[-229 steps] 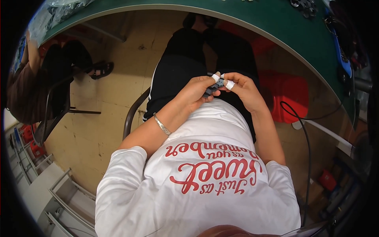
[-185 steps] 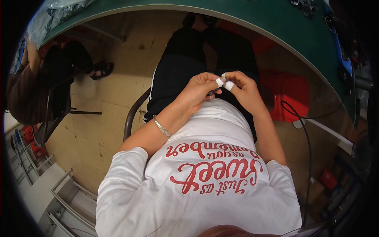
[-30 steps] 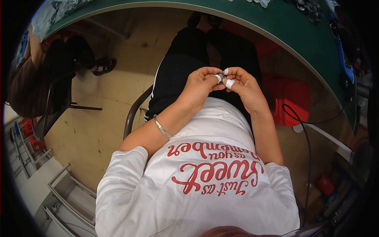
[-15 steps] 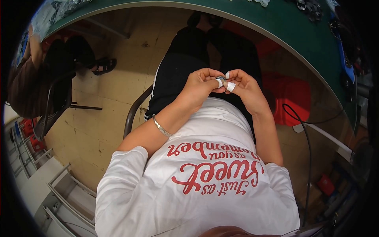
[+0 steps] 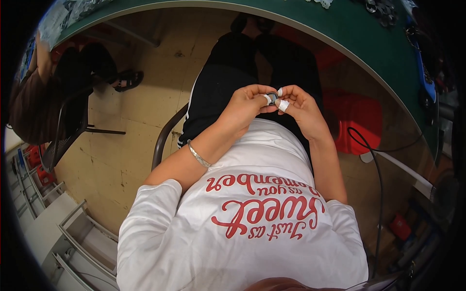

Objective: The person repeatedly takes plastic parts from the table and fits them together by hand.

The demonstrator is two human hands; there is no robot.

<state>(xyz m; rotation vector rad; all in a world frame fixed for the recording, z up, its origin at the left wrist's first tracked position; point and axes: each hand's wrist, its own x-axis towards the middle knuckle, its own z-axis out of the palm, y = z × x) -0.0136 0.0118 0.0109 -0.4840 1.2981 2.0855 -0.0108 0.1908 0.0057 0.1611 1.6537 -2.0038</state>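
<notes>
Above my lap, a small dark-rimmed piece with a greyish flat face (image 5: pixel 273 98) is held between my two hands; its exact kind is too small to make out. My left hand (image 5: pixel 246 104) pinches its left side, with the thumb over the face and the fingers curled behind. At the opposite edge, the bent forefinger and thumb of my right hand (image 5: pixel 302 105) close on the piece. White tape wraps the left thumb, the right thumb and the right forefinger tip. Fingers hide much of the piece's rim.
A green-topped table (image 5: pixel 291 10) curves across the far side, with plastic bags (image 5: pixel 56 22) at its left and dark small parts (image 5: pixel 382 12) at its right. A red stool (image 5: pixel 357 121) and a black cable (image 5: pixel 381 194) are on the right. A seated co-worker (image 5: pixel 36 106) is at the left.
My left thumb has slid slightly left, so more of the piece's greyish face shows. The right fingers have barely shifted, and both hands stay over my lap.
</notes>
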